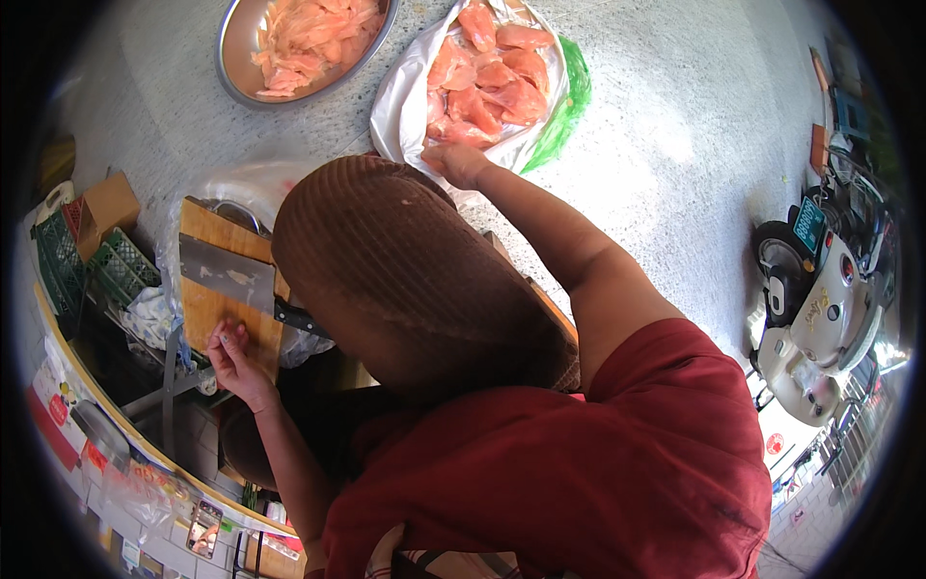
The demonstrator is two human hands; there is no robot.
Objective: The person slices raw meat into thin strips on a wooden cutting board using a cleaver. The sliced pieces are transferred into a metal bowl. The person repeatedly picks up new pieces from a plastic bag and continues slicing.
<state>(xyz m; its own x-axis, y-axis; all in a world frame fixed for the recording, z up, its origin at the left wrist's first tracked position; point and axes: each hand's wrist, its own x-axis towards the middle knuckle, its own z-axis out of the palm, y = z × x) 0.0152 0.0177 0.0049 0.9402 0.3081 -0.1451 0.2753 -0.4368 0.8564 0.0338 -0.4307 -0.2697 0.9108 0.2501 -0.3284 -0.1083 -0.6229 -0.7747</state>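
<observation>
My right hand is at the near rim of a white plastic bag of raw, skinless chicken pieces. Its fingertips are partly hidden, so I cannot see what they grip. My left hand is over the near end of a wooden cutting board, palm turned up, fingers loosely bent and apart, with nothing in it. Across the board lies a cleaver with bits of meat on its blade and a black handle. A large brown ribbed cloth shape covers the middle of the view.
A metal bowl of sliced raw meat stands on the speckled floor. Green plastic shows beside the bag. Green crates and a cardboard box are at left; a parked scooter is at right.
</observation>
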